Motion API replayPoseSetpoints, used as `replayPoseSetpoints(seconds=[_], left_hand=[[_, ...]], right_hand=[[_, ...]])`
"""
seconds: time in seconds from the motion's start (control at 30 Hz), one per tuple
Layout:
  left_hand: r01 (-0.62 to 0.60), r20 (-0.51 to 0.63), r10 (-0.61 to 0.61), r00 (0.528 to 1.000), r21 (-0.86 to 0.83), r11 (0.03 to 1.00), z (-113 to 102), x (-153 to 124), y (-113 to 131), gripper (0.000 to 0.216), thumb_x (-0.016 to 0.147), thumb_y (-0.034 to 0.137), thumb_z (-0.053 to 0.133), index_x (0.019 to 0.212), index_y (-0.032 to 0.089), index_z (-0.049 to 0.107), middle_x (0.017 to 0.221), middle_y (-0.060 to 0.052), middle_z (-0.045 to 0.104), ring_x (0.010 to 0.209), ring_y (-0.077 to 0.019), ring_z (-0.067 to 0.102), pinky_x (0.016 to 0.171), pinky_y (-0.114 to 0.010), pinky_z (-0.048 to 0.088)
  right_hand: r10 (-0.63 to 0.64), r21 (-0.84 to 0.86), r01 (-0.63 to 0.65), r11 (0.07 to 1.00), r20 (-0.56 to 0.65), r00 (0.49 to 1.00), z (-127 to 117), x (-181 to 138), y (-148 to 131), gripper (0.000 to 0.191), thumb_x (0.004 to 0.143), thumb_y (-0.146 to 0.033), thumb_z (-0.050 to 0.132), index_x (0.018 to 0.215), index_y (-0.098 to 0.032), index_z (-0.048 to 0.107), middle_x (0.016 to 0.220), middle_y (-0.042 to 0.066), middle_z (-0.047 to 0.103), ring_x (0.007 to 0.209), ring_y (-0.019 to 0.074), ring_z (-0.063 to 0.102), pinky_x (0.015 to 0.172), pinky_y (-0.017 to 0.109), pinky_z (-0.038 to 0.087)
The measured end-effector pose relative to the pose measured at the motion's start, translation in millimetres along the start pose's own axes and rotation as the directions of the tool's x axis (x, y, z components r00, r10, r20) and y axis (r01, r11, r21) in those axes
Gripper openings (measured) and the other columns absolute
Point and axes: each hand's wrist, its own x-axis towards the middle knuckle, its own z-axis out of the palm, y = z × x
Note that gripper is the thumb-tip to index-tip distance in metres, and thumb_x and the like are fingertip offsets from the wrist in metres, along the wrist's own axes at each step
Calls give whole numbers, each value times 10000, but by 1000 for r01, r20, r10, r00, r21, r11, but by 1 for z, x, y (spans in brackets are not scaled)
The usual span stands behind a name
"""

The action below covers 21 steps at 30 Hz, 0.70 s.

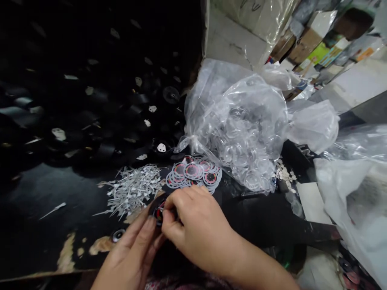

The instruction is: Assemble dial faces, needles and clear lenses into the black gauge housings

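Observation:
My left hand (133, 253) and my right hand (193, 229) meet low in the middle of the view over a small round black part with a red and grey printed dial (159, 212). Both hands pinch this part between their fingertips. Just beyond them lies a fanned heap of round printed dial discs (195, 172). To the left of the discs lies a pile of thin silver metal pointers (133, 189). A clear plastic bag of transparent round covers (242, 133) rests right of the discs.
A big heap of black round housings (90, 104) fills the dark left half. One loose round part (117, 235) lies by my left hand, a single pointer (54, 209) farther left. Cardboard boxes (305, 44) and more plastic bags (353, 189) crowd the right.

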Motion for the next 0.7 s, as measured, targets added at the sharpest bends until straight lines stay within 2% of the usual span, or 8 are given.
replayPoseSetpoints(seconds=[0.07,0.13,0.2,0.23,0.3,0.37,0.57,0.7], left_hand=[[-19,-28,19,999,4,1000,-2,2,4,430,719,473,842,1117,321,784,1354,-8,709,1293,-308,616,884,-249,605],[-46,-59,44,997,-40,998,-2,2,8,481,654,489,883,1083,291,795,1303,-24,738,1245,-307,651,855,-232,609],[-57,-49,52,997,-92,994,1,1,9,493,624,497,898,1060,289,799,1270,-29,755,1201,-311,680,854,-264,620],[-52,-34,49,998,-105,993,3,0,9,492,606,500,907,1038,288,806,1252,-35,763,1183,-320,690,850,-288,629],[-22,1,22,1000,-110,994,8,-2,9,484,566,505,925,986,289,819,1224,-46,775,1175,-348,691,852,-348,642],[18,17,-16,1000,-109,994,11,-4,10,478,531,512,938,937,285,828,1202,-55,783,1197,-374,674,878,-400,639],[56,64,-50,997,-91,994,9,-4,13,469,591,485,923,1001,281,820,1272,-71,751,1280,-382,614,924,-422,626],[35,75,-29,997,-83,996,7,-5,12,444,623,498,903,1002,281,820,1327,-66,722,1308,-379,590,877,-385,648]], right_hand=[[23,138,-27,990,34,999,-10,11,12,124,945,-211,595,848,-192,670,806,-11,712,761,137,637,747,265,461],[121,152,-105,983,-101,987,-20,28,32,147,965,-219,567,886,-199,689,881,13,733,832,152,662,785,276,470],[286,-17,-308,951,-329,900,-27,50,55,190,992,-241,523,1000,-175,701,1011,90,728,975,227,656,883,371,457],[327,-121,-396,910,-377,867,-28,61,65,208,985,-275,545,1054,-156,701,1080,137,708,1042,280,636,916,433,440],[371,-259,-482,837,-377,849,-28,79,79,246,943,-318,613,1079,-131,698,1151,195,670,1102,353,600,926,515,417],[377,-290,-485,825,-357,854,-26,88,86,253,917,-310,639,1088,-130,687,1170,208,654,1101,367,590,912,536,412],[349,-126,-433,892,-414,841,-27,73,92,181,915,-195,531,1036,-154,658,1065,142,697,1046,304,598,916,489,404],[345,-88,-416,905,-420,839,-29,75,94,318,895,-266,604,1188,-144,620,1170,165,668,1087,323,583,909,485,406]])
